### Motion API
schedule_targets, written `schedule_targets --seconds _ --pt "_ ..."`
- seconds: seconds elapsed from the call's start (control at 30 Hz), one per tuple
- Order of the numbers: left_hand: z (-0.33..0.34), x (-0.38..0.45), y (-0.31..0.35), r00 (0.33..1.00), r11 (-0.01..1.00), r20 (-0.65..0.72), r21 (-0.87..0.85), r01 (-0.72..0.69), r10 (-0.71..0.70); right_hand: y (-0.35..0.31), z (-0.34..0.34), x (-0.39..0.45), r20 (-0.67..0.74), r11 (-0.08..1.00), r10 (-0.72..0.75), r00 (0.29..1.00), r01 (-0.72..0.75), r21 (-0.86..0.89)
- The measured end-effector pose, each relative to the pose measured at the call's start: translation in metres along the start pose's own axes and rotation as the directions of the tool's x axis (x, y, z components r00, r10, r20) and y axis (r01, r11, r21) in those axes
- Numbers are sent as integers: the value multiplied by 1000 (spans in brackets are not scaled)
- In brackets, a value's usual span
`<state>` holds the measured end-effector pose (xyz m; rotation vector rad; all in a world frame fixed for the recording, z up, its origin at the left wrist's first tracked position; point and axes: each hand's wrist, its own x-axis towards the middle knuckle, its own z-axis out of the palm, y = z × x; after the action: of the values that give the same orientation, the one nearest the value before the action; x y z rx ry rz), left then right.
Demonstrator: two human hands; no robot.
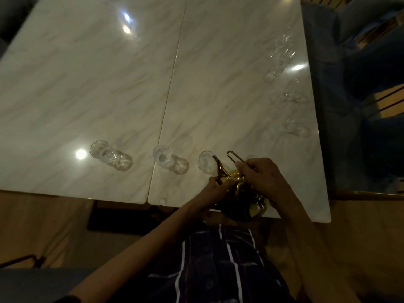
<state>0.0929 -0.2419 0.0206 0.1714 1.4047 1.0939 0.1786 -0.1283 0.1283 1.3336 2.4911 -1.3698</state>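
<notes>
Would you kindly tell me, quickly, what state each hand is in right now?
Left hand: closed, holding the gold teapot by the base of its spout.
Right hand: closed, gripping the teapot's wire handle.

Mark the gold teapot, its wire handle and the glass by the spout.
gold teapot (pixel 234 174): head view, on its shiny upper body.
wire handle (pixel 228 152): head view, on the looped top end.
glass by the spout (pixel 204 163): head view, on its clear inside, left of the spout.
</notes>
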Motion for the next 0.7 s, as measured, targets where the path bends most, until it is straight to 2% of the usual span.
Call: schedule_targets --seconds 0.1,0.4,0.5,0.7 --pt "0 4 -4 998 999 -23 16 -51 51 10 -2 -4 5 998 1 1000 -1 55" --pt "29 10 -8 1000 999 -7 53 10 -10 40 -25 -28 -66 988 27 997 -17 152" --pt "45 13 -5 999 992 49 125 -5 -2 50 -37 -38 -124 990 49 991 -32 134" --pt "78 15 9 985 968 157 250 34 -75 63 -56 -52 -230 983 154 961 -125 136"
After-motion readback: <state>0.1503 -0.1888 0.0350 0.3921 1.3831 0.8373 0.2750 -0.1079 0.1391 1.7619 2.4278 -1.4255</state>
